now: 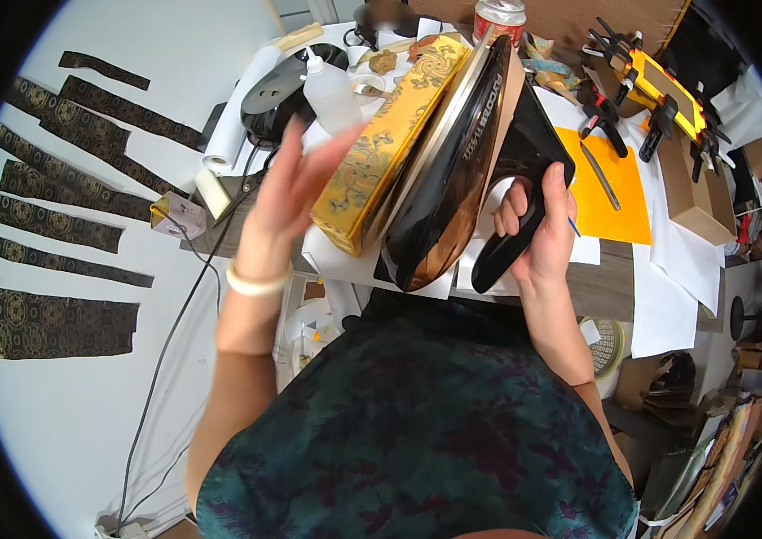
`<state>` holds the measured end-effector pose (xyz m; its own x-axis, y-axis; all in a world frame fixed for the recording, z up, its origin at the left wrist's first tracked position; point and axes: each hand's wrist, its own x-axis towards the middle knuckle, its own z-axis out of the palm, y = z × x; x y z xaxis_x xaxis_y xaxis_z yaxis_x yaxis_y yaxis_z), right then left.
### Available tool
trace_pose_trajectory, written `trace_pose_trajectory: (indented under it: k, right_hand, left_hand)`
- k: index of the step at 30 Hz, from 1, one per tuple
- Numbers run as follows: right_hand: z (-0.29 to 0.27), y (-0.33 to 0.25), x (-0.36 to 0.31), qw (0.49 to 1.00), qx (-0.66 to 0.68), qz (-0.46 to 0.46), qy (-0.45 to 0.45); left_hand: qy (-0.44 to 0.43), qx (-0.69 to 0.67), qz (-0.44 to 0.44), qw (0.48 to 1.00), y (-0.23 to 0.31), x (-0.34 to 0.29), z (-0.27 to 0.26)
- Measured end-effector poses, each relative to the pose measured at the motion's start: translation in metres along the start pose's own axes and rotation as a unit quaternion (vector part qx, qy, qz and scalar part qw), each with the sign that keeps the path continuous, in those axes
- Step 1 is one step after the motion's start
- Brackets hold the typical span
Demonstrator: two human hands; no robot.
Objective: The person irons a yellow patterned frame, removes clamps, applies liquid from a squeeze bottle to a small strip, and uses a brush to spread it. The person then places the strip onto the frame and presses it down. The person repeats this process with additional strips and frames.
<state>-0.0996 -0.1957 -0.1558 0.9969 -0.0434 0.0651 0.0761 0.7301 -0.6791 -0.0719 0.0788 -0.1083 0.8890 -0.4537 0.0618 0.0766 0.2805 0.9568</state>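
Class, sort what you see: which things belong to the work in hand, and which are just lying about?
Apparently in use:
- black handled appliance, gripped by the right hand
- yellow patterned box, next to the left hand

Apparently lying about:
- drinks can
- squeeze bottle
- orange sheet

Low passage is available over the orange sheet [628,211], right of centre on the table [610,278]; a dark rod [600,175] lies there. Clamps [662,85] obstruct the rear right. The yellow box [399,135] and black appliance [454,157] block mid-front; clearance behind appears tight.
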Motion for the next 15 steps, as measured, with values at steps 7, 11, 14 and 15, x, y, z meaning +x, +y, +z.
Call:
trace_pose_trajectory:
  k: [7,11,14,15]
  right_hand:
    - [-0.007,0.020,-0.012,0.997,-0.011,-0.056,-0.054]
    - [-0.009,0.024,-0.021,0.983,-0.022,-0.156,-0.097]
    - [-0.018,0.024,-0.025,0.980,-0.008,-0.183,-0.074]
    - [-0.023,0.023,-0.024,0.978,-0.015,-0.192,-0.082]
  left_hand:
    - [-0.041,0.217,0.089,0.971,-0.015,-0.021,0.017]
    - [-0.029,0.259,0.066,0.963,0.017,-0.016,0.041]
    - [-0.057,0.235,0.020,0.970,0.036,-0.009,0.052]
    - [-0.028,0.231,0.072,0.970,0.043,-0.007,0.068]
